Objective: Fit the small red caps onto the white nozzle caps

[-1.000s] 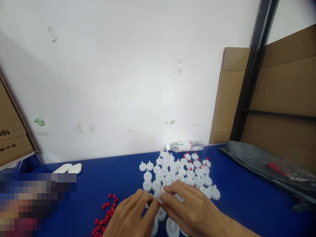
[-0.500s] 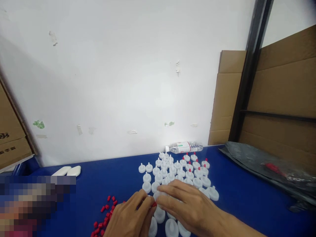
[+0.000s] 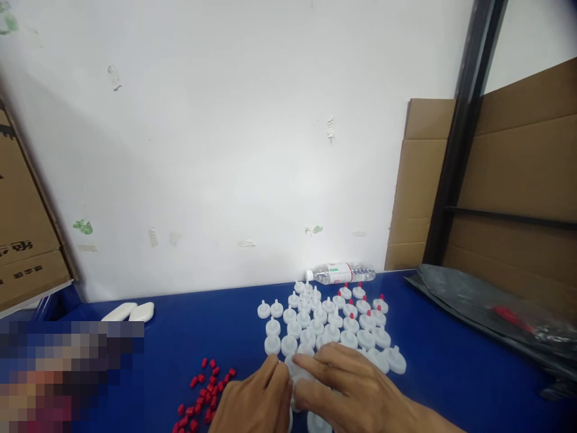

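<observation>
My left hand (image 3: 258, 397) is closed in a pinch near the bottom centre, its fingertips close to those of my right hand. What sits in that pinch is hidden. My right hand (image 3: 349, 385) curls its fingers around a white nozzle cap (image 3: 301, 371), partly covered by the fingers. Around and beyond both hands stand many white nozzle caps (image 3: 272, 344), spouts up. Several toward the back right carry small red tips (image 3: 351, 317) on their spouts. Left of my left hand lies a loose scatter of small red tips (image 3: 208, 394).
A clear plastic bottle (image 3: 341, 273) lies by the wall behind the caps. Two white rounded pieces (image 3: 141, 311) rest at the back left of the blue table (image 3: 189, 325). Dark plastic sheeting (image 3: 478, 313) lies on the right, with cardboard (image 3: 417, 186) against the wall.
The view has shifted slightly. A bit of red showing at my left fingertips earlier is out of sight now. My hands stay close together, right fingers spread slightly more.
</observation>
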Action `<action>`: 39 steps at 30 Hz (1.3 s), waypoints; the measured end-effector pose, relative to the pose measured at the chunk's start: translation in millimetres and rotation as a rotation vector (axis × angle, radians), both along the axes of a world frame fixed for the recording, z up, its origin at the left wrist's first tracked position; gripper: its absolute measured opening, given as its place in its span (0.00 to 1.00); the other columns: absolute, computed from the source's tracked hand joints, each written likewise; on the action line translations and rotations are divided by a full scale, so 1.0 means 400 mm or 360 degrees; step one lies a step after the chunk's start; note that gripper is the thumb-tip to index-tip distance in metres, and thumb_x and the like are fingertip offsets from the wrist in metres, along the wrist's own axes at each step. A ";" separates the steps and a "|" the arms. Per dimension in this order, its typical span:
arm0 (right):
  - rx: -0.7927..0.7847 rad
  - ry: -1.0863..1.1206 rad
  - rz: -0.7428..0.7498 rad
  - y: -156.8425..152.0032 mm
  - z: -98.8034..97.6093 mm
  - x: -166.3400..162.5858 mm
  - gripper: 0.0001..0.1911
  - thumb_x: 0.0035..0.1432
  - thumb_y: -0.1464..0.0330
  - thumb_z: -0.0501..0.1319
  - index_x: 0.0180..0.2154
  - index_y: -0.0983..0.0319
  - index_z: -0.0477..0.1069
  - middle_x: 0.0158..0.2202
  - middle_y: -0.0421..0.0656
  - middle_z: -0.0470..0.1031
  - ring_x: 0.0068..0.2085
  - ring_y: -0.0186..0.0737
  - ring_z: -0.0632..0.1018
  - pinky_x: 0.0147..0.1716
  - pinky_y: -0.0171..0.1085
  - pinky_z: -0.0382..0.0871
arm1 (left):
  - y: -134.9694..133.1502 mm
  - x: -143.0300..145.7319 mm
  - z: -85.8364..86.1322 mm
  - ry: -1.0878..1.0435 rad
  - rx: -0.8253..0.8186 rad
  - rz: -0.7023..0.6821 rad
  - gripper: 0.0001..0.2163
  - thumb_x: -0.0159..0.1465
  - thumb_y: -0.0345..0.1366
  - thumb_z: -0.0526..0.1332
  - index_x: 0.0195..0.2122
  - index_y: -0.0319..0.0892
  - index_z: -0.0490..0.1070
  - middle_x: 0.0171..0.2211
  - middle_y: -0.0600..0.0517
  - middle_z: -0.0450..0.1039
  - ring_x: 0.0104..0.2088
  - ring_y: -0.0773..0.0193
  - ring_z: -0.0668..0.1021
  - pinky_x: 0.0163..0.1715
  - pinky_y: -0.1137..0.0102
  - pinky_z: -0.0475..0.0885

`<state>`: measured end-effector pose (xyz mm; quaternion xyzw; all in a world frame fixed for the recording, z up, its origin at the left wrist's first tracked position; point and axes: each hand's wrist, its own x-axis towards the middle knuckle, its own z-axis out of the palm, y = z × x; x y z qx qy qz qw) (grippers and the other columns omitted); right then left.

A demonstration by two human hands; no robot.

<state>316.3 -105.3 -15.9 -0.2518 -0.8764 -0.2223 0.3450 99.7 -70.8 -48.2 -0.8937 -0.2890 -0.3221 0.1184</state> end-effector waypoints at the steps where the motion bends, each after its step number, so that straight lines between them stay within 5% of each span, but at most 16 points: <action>1: -0.0013 0.0011 0.0011 0.001 0.000 -0.001 0.11 0.71 0.73 0.53 0.49 0.63 0.72 0.45 0.50 0.82 0.34 0.40 0.80 0.34 0.39 0.77 | -0.001 0.002 0.006 0.0001 -0.0016 -0.0009 0.10 0.65 0.24 0.55 0.37 0.48 0.65 0.29 0.56 0.76 0.19 0.64 0.77 0.15 0.71 0.61; 7: -0.0071 0.0203 -0.0047 0.043 0.015 0.029 0.15 0.69 0.76 0.55 0.55 0.63 0.69 0.51 0.50 0.80 0.46 0.41 0.81 0.47 0.42 0.77 | 0.015 -0.017 0.059 -0.0056 -0.0122 -0.0150 0.11 0.74 0.30 0.46 0.36 0.47 0.63 0.28 0.55 0.74 0.25 0.65 0.78 0.23 0.73 0.65; 10: -0.0106 0.0257 -0.0465 0.096 0.023 0.111 0.12 0.70 0.72 0.56 0.51 0.59 0.72 0.52 0.47 0.79 0.51 0.45 0.79 0.52 0.47 0.73 | 0.048 -0.051 0.074 0.0036 -0.0150 -0.0110 0.12 0.74 0.32 0.46 0.34 0.46 0.63 0.27 0.55 0.72 0.25 0.65 0.76 0.24 0.71 0.62; 15: -0.0259 0.0389 -0.1161 0.194 0.024 0.310 0.12 0.68 0.64 0.56 0.45 0.60 0.76 0.50 0.51 0.78 0.51 0.54 0.77 0.49 0.51 0.71 | 0.118 -0.111 0.091 0.0175 -0.0333 0.0499 0.15 0.75 0.35 0.44 0.33 0.45 0.65 0.28 0.53 0.72 0.28 0.61 0.76 0.28 0.68 0.64; 18: -0.0355 0.0421 -0.1530 0.226 0.017 0.402 0.14 0.65 0.62 0.58 0.40 0.62 0.79 0.46 0.55 0.78 0.50 0.61 0.75 0.47 0.54 0.68 | 0.153 -0.140 0.103 0.0344 -0.0367 0.0637 0.15 0.74 0.35 0.45 0.34 0.44 0.69 0.32 0.51 0.74 0.35 0.56 0.77 0.32 0.65 0.66; 22: -0.0626 0.0357 -0.1811 0.242 -0.005 0.469 0.10 0.65 0.63 0.61 0.41 0.62 0.78 0.38 0.50 0.78 0.44 0.54 0.77 0.44 0.50 0.69 | 0.184 -0.172 0.114 0.0396 -0.0346 0.0572 0.15 0.73 0.34 0.47 0.36 0.44 0.73 0.37 0.48 0.75 0.42 0.53 0.75 0.37 0.63 0.69; 25: -0.0859 0.0305 -0.1905 0.250 -0.029 0.492 0.13 0.68 0.62 0.63 0.48 0.63 0.74 0.45 0.46 0.77 0.44 0.44 0.78 0.45 0.47 0.74 | 0.194 -0.187 0.113 0.0342 -0.0354 0.0502 0.15 0.73 0.34 0.49 0.35 0.44 0.73 0.35 0.49 0.74 0.40 0.55 0.74 0.37 0.64 0.70; 28: -0.1000 0.0308 -0.1900 0.257 -0.040 0.502 0.17 0.68 0.60 0.63 0.53 0.63 0.71 0.51 0.46 0.75 0.45 0.42 0.79 0.44 0.46 0.77 | 0.193 -0.189 0.106 0.0336 -0.0346 0.0452 0.14 0.72 0.34 0.50 0.34 0.45 0.73 0.34 0.50 0.74 0.38 0.56 0.74 0.37 0.65 0.69; 31: -0.0956 0.0357 -0.1745 0.254 -0.020 0.486 0.14 0.70 0.61 0.59 0.48 0.64 0.75 0.44 0.47 0.79 0.43 0.46 0.80 0.44 0.47 0.75 | 0.187 -0.184 0.102 0.0350 -0.0332 0.0432 0.14 0.73 0.35 0.50 0.34 0.45 0.73 0.34 0.50 0.74 0.38 0.56 0.74 0.37 0.65 0.69; 34: -0.0845 0.0363 -0.1395 0.235 0.018 0.432 0.19 0.72 0.60 0.51 0.46 0.63 0.78 0.45 0.52 0.81 0.48 0.53 0.79 0.49 0.47 0.71 | 0.182 -0.179 0.103 0.0334 -0.0355 0.0430 0.14 0.73 0.35 0.50 0.34 0.45 0.73 0.33 0.50 0.73 0.38 0.55 0.74 0.38 0.64 0.69; 39: -0.0955 0.0174 -0.0735 0.178 0.042 0.303 0.23 0.73 0.54 0.48 0.47 0.56 0.79 0.49 0.45 0.80 0.52 0.47 0.78 0.53 0.44 0.71 | 0.168 -0.176 0.111 0.0282 -0.0622 0.0235 0.10 0.72 0.34 0.54 0.35 0.45 0.73 0.36 0.52 0.75 0.40 0.58 0.75 0.41 0.66 0.69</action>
